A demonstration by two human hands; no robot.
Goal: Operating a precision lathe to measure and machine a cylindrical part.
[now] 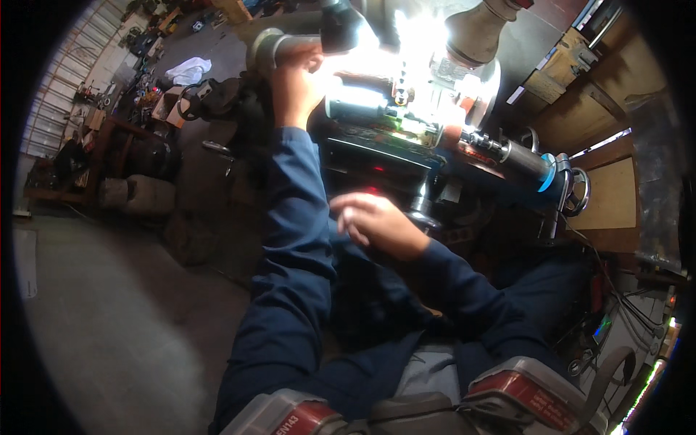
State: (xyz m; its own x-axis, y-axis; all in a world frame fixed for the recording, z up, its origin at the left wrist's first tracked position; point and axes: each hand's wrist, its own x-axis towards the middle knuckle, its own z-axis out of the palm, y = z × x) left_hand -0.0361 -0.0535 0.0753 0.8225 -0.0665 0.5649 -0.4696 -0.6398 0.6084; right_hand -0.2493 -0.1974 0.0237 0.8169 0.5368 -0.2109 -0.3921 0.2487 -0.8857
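Observation:
A metal lathe [377, 156] stands in front of me under strong glare. My left hand [296, 87] reaches to its left end, against a round metal housing [270, 52]. Its fingers are curved and partly washed out by the light, so their grip is unclear. A pale metal cylinder [357, 101] lies just right of that hand. Farther right are the tailstock [525, 161], with a blue ring [549, 172] around it, and a handwheel [578, 192]. My right hand [378, 223] hovers before the lathe, slightly blurred, fingers loosely bent and apart, holding nothing. Beside it is a carriage handwheel [423, 219].
A dark lamp head [346, 27] hangs close above my left hand. Another beige lamp-like body [482, 32] is at the upper right. Left of the lathe lie cylinders [138, 194], a white cloth [188, 70] and workshop clutter. Cables [616, 290] run along the right side.

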